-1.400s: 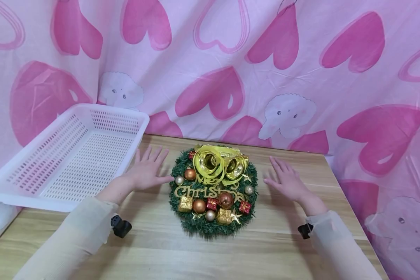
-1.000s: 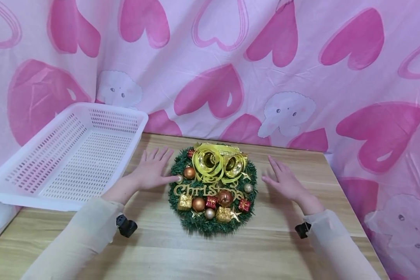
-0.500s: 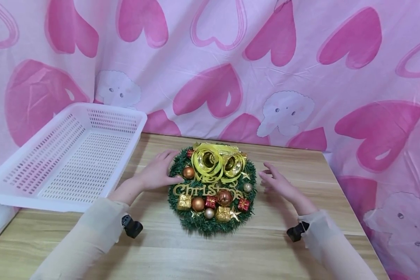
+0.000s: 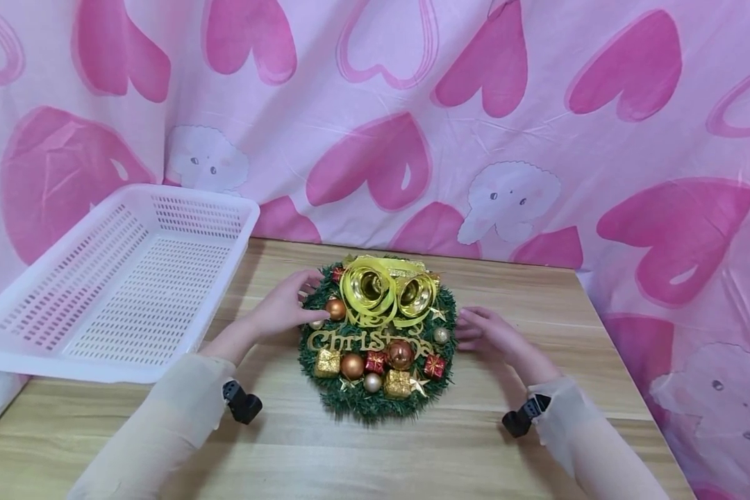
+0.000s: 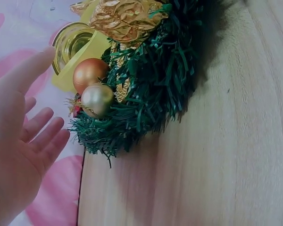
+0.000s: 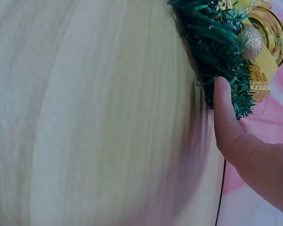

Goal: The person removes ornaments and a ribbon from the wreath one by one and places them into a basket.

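A green Christmas wreath (image 4: 381, 406) lies on the wooden table, trimmed with gold bells (image 4: 415, 295), bronze balls (image 4: 353, 366), small gift boxes and gold "Christmas" lettering (image 4: 365, 340). At its left edge is my left hand (image 4: 281, 305), the thumb reaching over the rim by a pale ball and the fingers beside the far left side. The left wrist view shows that palm (image 5: 14, 160) facing the wreath with the fingers spread, slightly bent. My right hand (image 4: 490, 330) is at the wreath's right edge. In the right wrist view its thumb (image 6: 224, 101) meets the green tinsel; its other fingers are mostly hidden.
A white perforated plastic basket (image 4: 144, 292) stands at the left, with nothing in it. Behind the wooden table (image 4: 362, 462) hangs a pink curtain (image 4: 375, 97) printed with hearts. The table's right edge runs past my right forearm.
Both hands have moved inward to the wreath's sides. The left fingers have gone from spread flat to slightly bent, and the right hand has turned and lowered. The wreath stays put.
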A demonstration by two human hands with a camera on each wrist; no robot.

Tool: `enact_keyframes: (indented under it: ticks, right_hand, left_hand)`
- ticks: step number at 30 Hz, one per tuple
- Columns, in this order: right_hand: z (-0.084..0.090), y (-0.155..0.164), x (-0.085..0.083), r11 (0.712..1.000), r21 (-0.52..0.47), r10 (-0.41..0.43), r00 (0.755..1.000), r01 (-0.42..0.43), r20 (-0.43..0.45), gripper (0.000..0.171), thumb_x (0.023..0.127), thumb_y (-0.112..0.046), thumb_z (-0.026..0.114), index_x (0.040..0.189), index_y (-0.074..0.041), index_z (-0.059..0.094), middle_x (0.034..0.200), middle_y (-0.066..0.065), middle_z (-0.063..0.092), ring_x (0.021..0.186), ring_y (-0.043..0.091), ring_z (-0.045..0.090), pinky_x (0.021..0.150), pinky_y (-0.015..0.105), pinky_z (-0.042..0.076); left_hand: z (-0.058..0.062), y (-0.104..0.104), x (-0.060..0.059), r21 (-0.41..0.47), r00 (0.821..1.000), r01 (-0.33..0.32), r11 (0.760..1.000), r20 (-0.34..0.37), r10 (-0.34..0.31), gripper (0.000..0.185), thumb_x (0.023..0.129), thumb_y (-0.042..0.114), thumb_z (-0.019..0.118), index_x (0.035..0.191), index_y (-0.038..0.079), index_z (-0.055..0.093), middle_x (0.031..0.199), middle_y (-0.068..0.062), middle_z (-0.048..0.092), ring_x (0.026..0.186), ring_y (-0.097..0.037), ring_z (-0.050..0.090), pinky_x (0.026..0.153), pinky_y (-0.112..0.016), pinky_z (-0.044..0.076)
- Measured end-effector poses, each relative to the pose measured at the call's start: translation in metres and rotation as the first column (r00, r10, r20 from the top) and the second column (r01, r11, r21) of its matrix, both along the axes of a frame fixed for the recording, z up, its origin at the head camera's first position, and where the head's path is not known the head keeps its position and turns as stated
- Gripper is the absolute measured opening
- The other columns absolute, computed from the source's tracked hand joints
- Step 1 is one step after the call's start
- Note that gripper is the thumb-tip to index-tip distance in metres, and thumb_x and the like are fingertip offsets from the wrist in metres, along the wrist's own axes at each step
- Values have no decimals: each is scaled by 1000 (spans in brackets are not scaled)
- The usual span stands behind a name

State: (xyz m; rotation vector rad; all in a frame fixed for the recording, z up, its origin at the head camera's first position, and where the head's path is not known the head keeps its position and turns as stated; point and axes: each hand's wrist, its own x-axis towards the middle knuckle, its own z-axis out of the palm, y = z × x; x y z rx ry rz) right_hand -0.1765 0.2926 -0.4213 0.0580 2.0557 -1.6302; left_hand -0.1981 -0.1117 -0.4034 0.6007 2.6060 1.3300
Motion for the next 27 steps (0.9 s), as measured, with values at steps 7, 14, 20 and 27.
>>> enact_keyframes:
  ticks: [7, 14, 20, 27]
  right_hand:
    - [-1, -6, 0, 997, -53, -47, 996, 51, 75, 68, 100, -33, 41, 142, 12, 11, 140, 39, 28, 96, 16, 59, 94, 39, 51]
    - [-8, -8, -1, 990, -74, -113, 988, 121, 109, 64, 98, -25, 47, 141, 12, 17, 110, 13, 54, 85, 12, 62, 85, 30, 54]
    - [-11, -8, -2, 986, -89, -128, 983, 140, 128, 68, 97, -25, 48, 142, 13, 15, 108, 10, 53, 85, 11, 61, 84, 28, 55]
    - [-12, -8, -2, 986, -85, -133, 982, 145, 134, 67, 99, -26, 46, 143, 12, 13, 110, 12, 51, 85, 10, 60, 83, 28, 54]
  left_hand:
    - [-7, 5, -7, 103, 998, -19, 995, 54, 14, 60, 75, 18, 78, 124, -1, 48, 117, -19, 56, 105, -30, 55, 91, -40, 50]
    - [-16, 8, -11, 169, 993, -19, 985, 119, -2, 59, 76, 18, 77, 123, -2, 49, 113, -19, 58, 102, -30, 56, 88, -37, 52]
    - [-24, 12, -11, 150, 991, -13, 989, 133, -7, 57, 75, 22, 77, 123, 3, 51, 112, -16, 61, 99, -27, 58, 88, -37, 51]
    - [-27, 18, -8, 140, 992, 5, 990, 127, -23, 58, 74, 18, 78, 123, 2, 51, 111, -15, 61, 98, -26, 57, 89, -39, 49]
